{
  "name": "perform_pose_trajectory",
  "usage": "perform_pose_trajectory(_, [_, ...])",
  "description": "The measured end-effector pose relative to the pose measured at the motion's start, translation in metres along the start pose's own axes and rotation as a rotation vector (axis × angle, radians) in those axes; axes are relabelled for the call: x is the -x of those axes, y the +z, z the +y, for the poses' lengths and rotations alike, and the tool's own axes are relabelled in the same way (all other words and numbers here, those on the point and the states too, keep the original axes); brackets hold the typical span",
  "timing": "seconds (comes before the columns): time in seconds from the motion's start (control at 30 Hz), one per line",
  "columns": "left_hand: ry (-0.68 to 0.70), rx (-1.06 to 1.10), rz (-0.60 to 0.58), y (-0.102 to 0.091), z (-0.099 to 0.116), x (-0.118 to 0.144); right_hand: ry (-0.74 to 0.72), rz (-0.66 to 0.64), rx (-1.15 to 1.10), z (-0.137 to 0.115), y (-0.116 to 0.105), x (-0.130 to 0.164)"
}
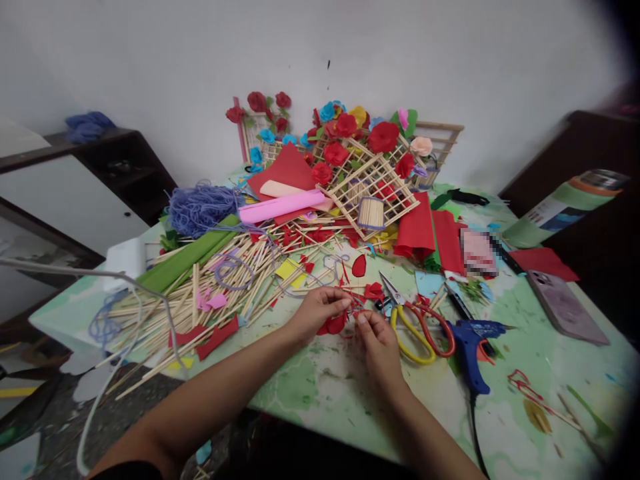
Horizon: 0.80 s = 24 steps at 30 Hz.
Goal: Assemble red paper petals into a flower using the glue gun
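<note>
Grn/wht patterned tbl (300,387) carries a heap of sticks (235,260) on L side, w/ a tangle of purple yarn (204,208) behind. On R side lie 1 pr scissors (401,303), 1 blue glue gun (470,353) & 1 phone (567,303), w/ 1 bottle (555,208) standing farther back.

Left hand (317,313) near right hand (379,343), fingers (336,293) bent

Small red paper bunch (334,325) — curved, petal-like pieces — close by the left fingers (344,305)
</note>
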<state>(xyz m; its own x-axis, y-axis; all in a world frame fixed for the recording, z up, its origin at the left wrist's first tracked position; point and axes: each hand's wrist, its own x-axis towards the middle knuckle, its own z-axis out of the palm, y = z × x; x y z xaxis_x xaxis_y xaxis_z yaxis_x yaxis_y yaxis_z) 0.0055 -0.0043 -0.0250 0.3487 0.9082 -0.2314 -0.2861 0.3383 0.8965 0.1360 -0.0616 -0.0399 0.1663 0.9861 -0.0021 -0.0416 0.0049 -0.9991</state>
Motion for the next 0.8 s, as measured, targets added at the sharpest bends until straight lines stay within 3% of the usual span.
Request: perform_pose_trajectory(0.8, [0.029,-0.004,0.028,0.0015,0.0011,-0.0027,-0.006,-0.038,0.077,0.0025,0.0000,-0.0004])
